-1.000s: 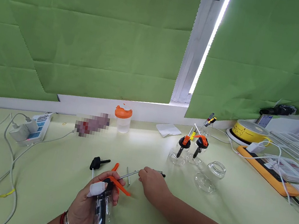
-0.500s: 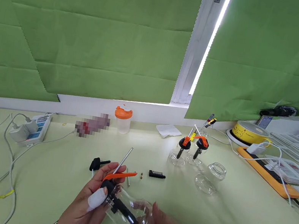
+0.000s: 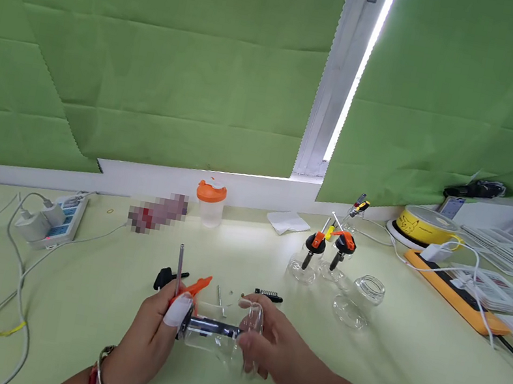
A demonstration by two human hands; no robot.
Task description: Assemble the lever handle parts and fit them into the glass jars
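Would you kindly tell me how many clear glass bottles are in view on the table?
4: one clear glass bottle held sideways between left hand and right hand; two capped bottles standing at centre-right; one uncapped bottle lying beside them.

A small assembly workbench (image 3: 404, 370): loose dispenser parts (image 3: 268, 296), finished glass bottles (image 3: 321, 260), power strips (image 3: 52, 222), green cloth-covered windows (image 3: 162, 50).

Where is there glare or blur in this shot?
Head view: a bright strip of daylight blows out between the green blinds; a pixelated patch sits on the table; the clear bottle held by both hands looks sharp; corners bend slightly.
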